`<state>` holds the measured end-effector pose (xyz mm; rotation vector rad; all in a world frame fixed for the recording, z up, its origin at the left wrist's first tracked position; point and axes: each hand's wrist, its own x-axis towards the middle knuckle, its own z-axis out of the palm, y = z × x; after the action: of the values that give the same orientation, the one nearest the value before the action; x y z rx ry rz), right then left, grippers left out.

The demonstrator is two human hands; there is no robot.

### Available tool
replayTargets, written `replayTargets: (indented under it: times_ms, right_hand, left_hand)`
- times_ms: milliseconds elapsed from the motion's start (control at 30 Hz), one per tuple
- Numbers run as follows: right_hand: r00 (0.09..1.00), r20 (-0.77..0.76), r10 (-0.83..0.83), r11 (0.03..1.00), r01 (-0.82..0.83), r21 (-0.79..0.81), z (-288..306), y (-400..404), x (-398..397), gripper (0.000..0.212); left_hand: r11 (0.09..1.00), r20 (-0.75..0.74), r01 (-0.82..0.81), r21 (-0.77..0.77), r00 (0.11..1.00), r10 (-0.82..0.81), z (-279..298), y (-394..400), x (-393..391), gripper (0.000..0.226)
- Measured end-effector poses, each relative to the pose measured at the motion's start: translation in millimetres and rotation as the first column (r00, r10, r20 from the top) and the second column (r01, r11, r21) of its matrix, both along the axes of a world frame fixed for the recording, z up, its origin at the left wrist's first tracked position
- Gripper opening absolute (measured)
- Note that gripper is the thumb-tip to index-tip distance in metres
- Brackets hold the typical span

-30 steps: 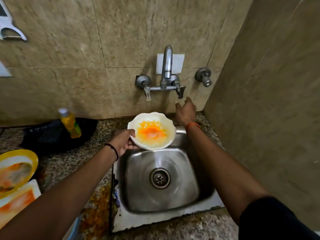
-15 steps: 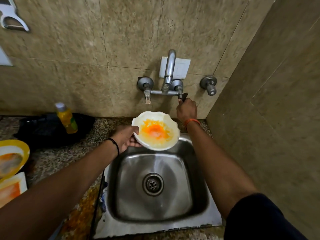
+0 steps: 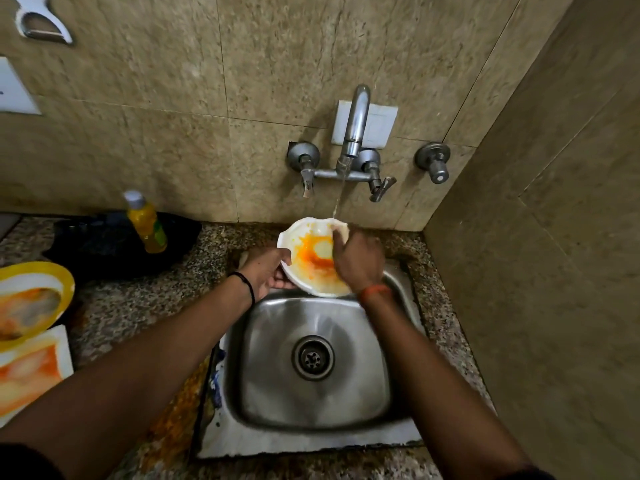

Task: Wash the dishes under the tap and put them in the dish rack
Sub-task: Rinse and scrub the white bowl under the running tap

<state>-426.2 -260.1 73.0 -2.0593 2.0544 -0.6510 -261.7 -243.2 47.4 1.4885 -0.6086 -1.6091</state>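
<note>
1. A white bowl (image 3: 313,258), smeared inside with orange residue, is held tilted over the back edge of the steel sink (image 3: 277,358), just below the wall.
2. A thin stream of water (image 3: 337,195) falls from the tap (image 3: 354,129) onto the far rim of the bowl, beside the right fingers.
3. The left hand (image 3: 265,270) grips the bowl's left rim, thumb on the inside edge and fingers curled underneath; a dark band circles that wrist.
4. The right hand (image 3: 356,259) lies loosely open across the right side of the bowl's interior, fingers spread against the soiled surface and grasping nothing (an orange thread sits on its wrist).
5. The sink basin below the bowl shows its round drain (image 3: 312,357) in the middle.
6. On the speckled counter (image 3: 138,306) to the left stands a yellow bottle (image 3: 145,223) with a pale cap, in front of a dark, blurred object I cannot identify.
7. At the left edge lie a yellow-rimmed plate (image 3: 34,299) and, nearer the camera, a white square plate (image 3: 31,372), both stained orange.
8. A separate valve knob (image 3: 435,162) sticks out of the tiled wall (image 3: 173,116) right of the tap.
</note>
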Motion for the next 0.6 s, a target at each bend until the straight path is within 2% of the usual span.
replayTargets:
  times_ms: [67,133,167,233,300,367,433,467,533,567,600]
  right_hand:
    - [0.943,0.011,0.334,0.938,-0.333,0.096,-20,30,9,0.049]
    - [0.829,0.029,0.559,0.796,-0.546,0.260,-30,42,3,0.053]
    - [0.817,0.006,0.577,0.776,-0.550,0.307,-32,40,-3,0.059]
    - [0.863,-0.129,0.489,0.840,-0.426,0.337,-33,34,-13,0.075]
    - [0.853,-0.242,0.462,0.864,-0.372,0.339,-38,38,-10,0.085]
    - [0.806,-0.212,0.553,0.816,-0.473,0.334,-48,49,-3,0.089]
    - [0.761,-0.234,0.605,0.789,-0.534,0.304,-51,52,-8,0.081]
    - [0.759,-0.316,0.569,0.821,-0.499,0.279,-49,47,-17,0.079]
    - [0.789,-0.467,0.399,0.916,-0.320,0.241,-43,41,-27,0.087]
    - [0.797,-0.482,0.363,0.930,-0.277,0.243,-43,44,-25,0.093]
    - [0.796,-0.457,0.397,0.916,-0.310,0.255,-46,50,-19,0.096]
  left_hand:
    - [1.000,-0.005,-0.007,0.001,1.000,0.007,0,1,-1,0.019]
    - [1.000,0.010,-0.024,-0.013,1.000,0.024,0,1,-1,0.017]
    - [0.999,0.017,-0.029,-0.024,0.999,0.029,-2,1,-1,0.018]
    - [0.999,0.009,-0.032,-0.031,0.999,0.032,-5,2,-1,0.020]
    - [0.998,-0.008,-0.059,-0.024,0.998,0.059,-7,2,-2,0.021]
    - [0.995,-0.005,-0.094,-0.026,0.996,0.093,-8,2,0,0.022]
    - [0.994,0.006,-0.107,-0.030,0.994,0.107,-9,3,6,0.023]
    - [0.994,0.004,-0.105,-0.030,0.994,0.105,-10,3,8,0.023]
    - [0.994,-0.004,-0.101,-0.033,0.995,0.101,-12,4,9,0.024]
    - [0.993,-0.006,-0.108,-0.037,0.994,0.108,-12,4,8,0.026]
    - [0.992,-0.005,-0.118,-0.040,0.993,0.118,-12,4,6,0.029]
